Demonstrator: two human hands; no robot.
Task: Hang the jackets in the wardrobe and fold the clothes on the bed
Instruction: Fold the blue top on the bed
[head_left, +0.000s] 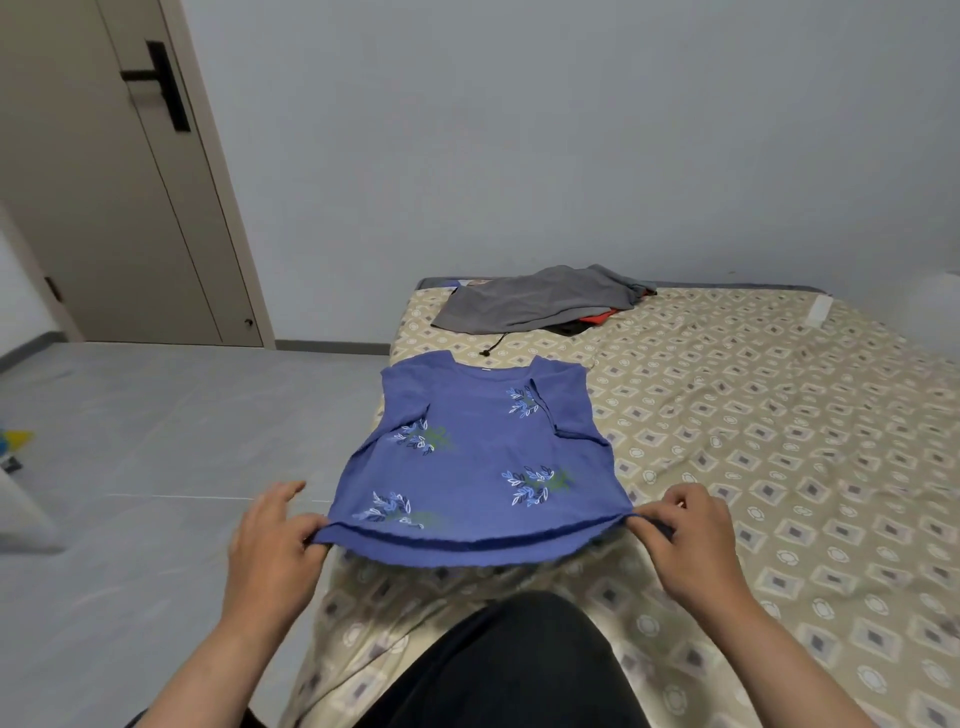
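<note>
Dark clothing (498, 670) on the person is cut off by the near edge. A blue top (478, 457) with leaf prints is spread on the bed (779, 467) at its near left edge, its hem corners pinched by the left grip (272, 540) and the right grip (685, 540), the pinch points partly hidden by cloth. At the far end, red and black items (597, 318) are mostly covered by a grey garment (535, 304).

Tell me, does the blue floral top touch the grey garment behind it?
Apart. The head view shows a strip of patterned bedspread between the blue floral top and the grey garment.
</note>
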